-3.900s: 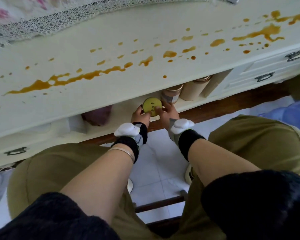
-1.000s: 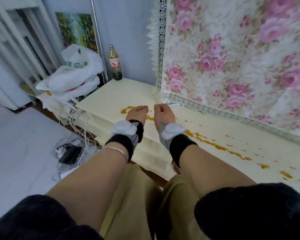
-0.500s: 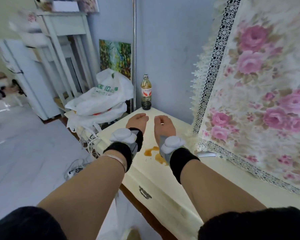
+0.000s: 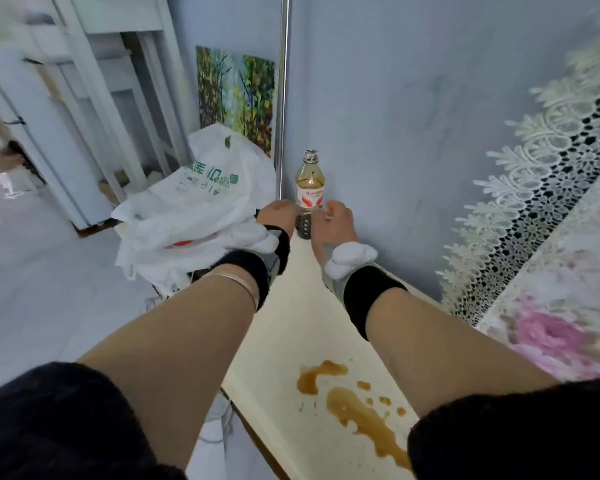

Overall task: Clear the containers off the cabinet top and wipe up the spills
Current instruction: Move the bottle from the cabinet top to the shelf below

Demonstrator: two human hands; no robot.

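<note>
A clear bottle (image 4: 309, 188) with a red-and-white label and dark liquid at the bottom stands upright at the far end of the cream cabinet top (image 4: 291, 323), against the blue wall. My left hand (image 4: 278, 214) and my right hand (image 4: 333, 225) flank its lower half, one on each side, with fingers relaxed. Whether either hand touches the glass is unclear. A brown spill (image 4: 357, 410) lies on the near part of the top, between my forearms.
White plastic bags (image 4: 194, 206) are piled just left of the cabinet end. A metal pole (image 4: 283, 98) rises behind the bottle, with a painting (image 4: 236, 91) leaning beside it. A floral cloth with a lace edge (image 4: 541, 216) hangs on the right. White floor lies to the left.
I rose from the lower shelf, where both hands held a yellow-lidded jar. My view turned left along the cabinet. Both hands moved forward from over the spill to the bottle.
</note>
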